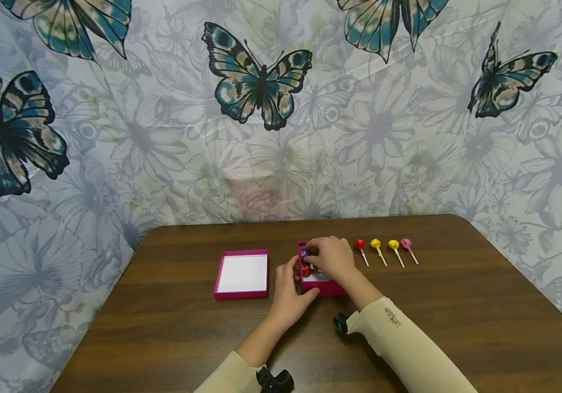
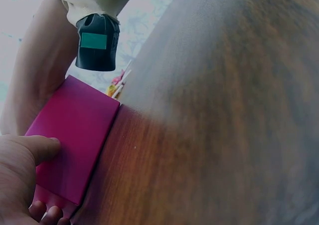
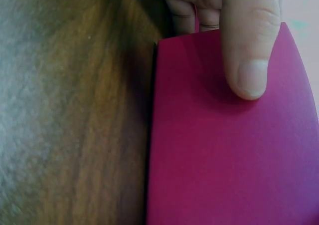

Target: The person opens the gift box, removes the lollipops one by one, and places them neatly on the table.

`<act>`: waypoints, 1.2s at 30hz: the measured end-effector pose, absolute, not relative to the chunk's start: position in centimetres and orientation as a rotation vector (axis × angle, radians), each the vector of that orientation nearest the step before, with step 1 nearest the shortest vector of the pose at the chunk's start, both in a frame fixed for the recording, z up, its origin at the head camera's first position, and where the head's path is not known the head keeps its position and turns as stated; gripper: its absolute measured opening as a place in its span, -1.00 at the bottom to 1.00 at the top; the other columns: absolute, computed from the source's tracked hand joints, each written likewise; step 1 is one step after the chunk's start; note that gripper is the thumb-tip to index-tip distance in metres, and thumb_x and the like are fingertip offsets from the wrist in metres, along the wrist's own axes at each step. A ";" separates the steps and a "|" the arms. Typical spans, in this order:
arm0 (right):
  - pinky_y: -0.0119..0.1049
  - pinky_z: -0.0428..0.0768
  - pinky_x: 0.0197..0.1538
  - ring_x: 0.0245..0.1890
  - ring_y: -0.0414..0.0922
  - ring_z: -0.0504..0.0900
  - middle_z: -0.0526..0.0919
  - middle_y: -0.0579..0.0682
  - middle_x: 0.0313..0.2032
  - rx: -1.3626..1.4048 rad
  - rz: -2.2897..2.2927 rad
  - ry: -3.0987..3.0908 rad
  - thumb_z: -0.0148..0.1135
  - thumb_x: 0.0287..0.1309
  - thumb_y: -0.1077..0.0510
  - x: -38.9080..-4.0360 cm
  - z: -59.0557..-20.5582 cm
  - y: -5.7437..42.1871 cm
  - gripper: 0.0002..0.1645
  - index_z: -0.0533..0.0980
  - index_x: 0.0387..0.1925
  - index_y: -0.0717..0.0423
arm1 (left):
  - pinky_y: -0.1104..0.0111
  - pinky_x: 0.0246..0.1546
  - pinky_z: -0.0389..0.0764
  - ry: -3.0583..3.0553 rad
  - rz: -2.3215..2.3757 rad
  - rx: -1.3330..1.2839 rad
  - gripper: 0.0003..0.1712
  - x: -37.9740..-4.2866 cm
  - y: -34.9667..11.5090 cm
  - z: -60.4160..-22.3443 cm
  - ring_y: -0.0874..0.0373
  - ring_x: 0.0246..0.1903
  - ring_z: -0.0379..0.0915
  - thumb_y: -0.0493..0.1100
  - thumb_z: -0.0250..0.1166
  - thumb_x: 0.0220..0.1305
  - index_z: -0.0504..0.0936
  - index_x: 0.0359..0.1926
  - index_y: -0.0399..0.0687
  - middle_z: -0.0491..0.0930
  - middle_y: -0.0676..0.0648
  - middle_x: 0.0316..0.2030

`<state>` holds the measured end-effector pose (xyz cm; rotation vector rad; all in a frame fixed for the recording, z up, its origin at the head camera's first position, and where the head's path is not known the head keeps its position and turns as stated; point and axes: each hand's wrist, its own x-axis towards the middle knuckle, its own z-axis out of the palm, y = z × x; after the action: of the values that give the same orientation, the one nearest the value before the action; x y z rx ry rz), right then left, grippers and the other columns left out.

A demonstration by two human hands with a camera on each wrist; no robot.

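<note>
A pink box (image 1: 324, 288) stands on the table with its open top up, holding a red lollipop (image 1: 306, 270) and a dark purple lollipop (image 1: 304, 252). My left hand (image 1: 288, 295) grips its near left corner, thumb (image 2: 47, 147) flat on the front wall and the other fingers along the left side. Over the box, my right hand (image 1: 331, 256) reaches in from the right with its fingers bent downward beside the purple lollipop. I cannot tell whether those fingertips pinch a lollipop, since the hand covers much of the inside.
Left of the box lies a pink lid (image 1: 241, 274) with its white inside up. To the right, a red lollipop (image 1: 360, 245), two yellow lollipops (image 1: 376, 244) and a pink lollipop (image 1: 406, 243) lie in a row on the brown table (image 1: 457, 305). A butterfly-print cloth (image 1: 384, 164) hangs behind.
</note>
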<state>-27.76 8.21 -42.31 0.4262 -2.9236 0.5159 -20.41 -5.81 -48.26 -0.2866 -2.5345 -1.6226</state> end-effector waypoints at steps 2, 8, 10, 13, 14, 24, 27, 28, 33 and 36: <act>-0.14 0.37 -0.11 -0.09 -0.01 0.65 0.80 -0.13 -0.13 0.428 0.527 -2.923 0.46 0.09 -0.09 -27.7 -42.3 8.3 -0.64 0.71 -0.05 -0.16 | 0.19 0.10 0.48 -2.531 -1.625 -0.290 0.01 -20.4 -5.8 -48.3 0.07 0.07 0.36 -0.11 0.49 0.13 0.11 0.49 -0.03 0.23 -0.19 0.21; -0.08 0.43 -0.02 -0.07 0.00 0.64 0.80 -0.12 -0.12 0.430 0.562 -2.937 0.46 0.09 -0.08 -27.6 -42.2 8.4 -0.62 0.71 -0.03 -0.14 | 0.19 0.10 0.49 -2.520 -1.646 -0.300 0.00 -20.4 -5.8 -48.3 0.06 0.07 0.36 -0.12 0.48 0.14 0.10 0.49 -0.05 0.23 -0.21 0.21; -0.06 0.44 0.02 -0.07 0.01 0.63 0.79 -0.11 -0.11 0.429 0.571 -2.941 0.46 0.09 -0.08 -27.6 -42.2 8.5 -0.62 0.71 -0.03 -0.13 | 0.19 0.09 0.49 -2.516 -1.655 -0.301 0.00 -20.3 -5.7 -48.4 0.06 0.06 0.35 -0.11 0.48 0.14 0.10 0.48 -0.06 0.24 -0.22 0.21; -0.05 0.45 0.02 -0.08 0.00 0.63 0.79 -0.11 -0.11 0.435 0.563 -2.940 0.46 0.10 -0.08 -27.5 -42.2 8.5 -0.62 0.71 -0.03 -0.12 | 0.19 0.10 0.48 -2.507 -1.667 -0.296 0.00 -20.4 -5.7 -48.5 0.07 0.06 0.35 -0.09 0.49 0.14 0.11 0.48 -0.05 0.24 -0.21 0.21; -0.06 0.45 0.01 -0.09 0.00 0.63 0.79 -0.11 -0.11 0.437 0.559 -2.938 0.45 0.10 -0.08 -27.5 -42.2 8.5 -0.62 0.71 -0.03 -0.13 | 0.19 0.10 0.48 -2.507 -1.666 -0.294 -0.01 -20.4 -5.7 -48.5 0.07 0.06 0.35 -0.09 0.49 0.14 0.11 0.48 -0.05 0.24 -0.20 0.21; -0.12 0.41 -0.05 -0.16 -0.05 0.60 0.80 -0.12 -0.18 0.428 0.677 -2.839 0.42 0.15 -0.08 -27.3 -41.6 9.3 -0.71 0.73 -0.10 -0.15 | 0.22 0.08 0.47 -2.505 -1.639 -0.301 -0.01 -20.5 -5.8 -48.6 0.08 0.05 0.36 -0.08 0.49 0.14 0.12 0.48 -0.05 0.25 -0.18 0.20; -0.11 0.40 -0.06 -0.24 -0.08 0.58 0.79 -0.13 -0.27 0.430 0.734 -2.794 0.40 0.18 -0.02 -27.2 -41.5 9.6 -0.83 0.75 -0.19 -0.16 | 0.23 0.07 0.47 -2.506 -1.639 -0.293 0.00 -20.5 -5.8 -48.6 0.09 0.04 0.36 -0.09 0.49 0.13 0.12 0.48 -0.05 0.26 -0.17 0.19; -0.11 0.40 -0.06 -0.25 -0.09 0.57 0.79 -0.13 -0.30 0.432 0.745 -2.784 0.39 0.19 0.00 -27.2 -41.4 9.7 -0.86 0.75 -0.22 -0.15 | 0.23 0.07 0.47 -2.507 -1.638 -0.291 0.00 -20.5 -5.8 -48.6 0.09 0.04 0.36 -0.09 0.49 0.13 0.12 0.48 -0.04 0.26 -0.17 0.19; -0.16 0.34 -0.12 -0.20 -0.08 0.57 0.80 -0.13 -0.21 0.504 0.678 -2.870 0.42 0.14 -0.05 -27.3 -41.4 10.0 -0.77 0.74 -0.15 -0.16 | 0.16 0.10 0.49 -2.506 -1.646 -0.285 0.00 -20.5 -5.8 -48.5 0.05 0.07 0.37 -0.09 0.49 0.13 0.12 0.48 -0.04 0.25 -0.18 0.20; -0.20 0.29 -0.15 -0.15 -0.08 0.55 0.80 -0.15 -0.12 0.544 0.600 -2.959 0.46 0.10 -0.10 -27.2 -41.5 10.2 -0.68 0.74 -0.10 -0.18 | 0.15 0.10 0.50 -2.511 -1.639 -0.291 0.00 -20.5 -5.7 -48.6 0.04 0.08 0.38 -0.08 0.49 0.14 0.12 0.48 -0.04 0.25 -0.19 0.21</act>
<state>-27.22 10.23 -41.55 0.5435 -2.9589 0.6002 -20.50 -5.73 -48.56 -0.2913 -2.5106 -1.6395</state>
